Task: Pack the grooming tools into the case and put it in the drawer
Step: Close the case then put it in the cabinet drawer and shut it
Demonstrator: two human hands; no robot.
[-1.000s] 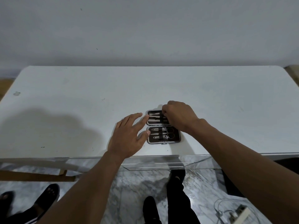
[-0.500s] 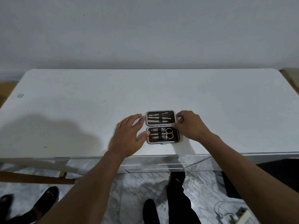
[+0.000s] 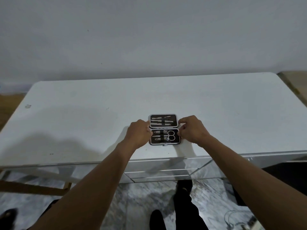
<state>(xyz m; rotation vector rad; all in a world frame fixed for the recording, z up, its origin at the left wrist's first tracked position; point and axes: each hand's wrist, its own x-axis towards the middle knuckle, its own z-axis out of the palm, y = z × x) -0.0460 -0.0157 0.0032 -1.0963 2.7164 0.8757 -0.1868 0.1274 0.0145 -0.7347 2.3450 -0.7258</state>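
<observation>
Item: manicure case (image 3: pixel 164 129), open flat on white table (image 3: pixel 83 122) nr front edge, hinge line running left-right, long axis likewise. Far half: files/picks under a strap. Near half: scissors (image 3: pixel 171 135), clipper, approx. two other tools; all appear seated. Left hand (image 3: pixel 139 135) at case's left end, right hand (image 3: pixel 192 130) at right end; fingers curled, tips pinching the sides at hinge level, equally near. Judged next: fold one half over the other. Drawer front (image 3: pixel 159 173) below the table edge, shut.
</observation>
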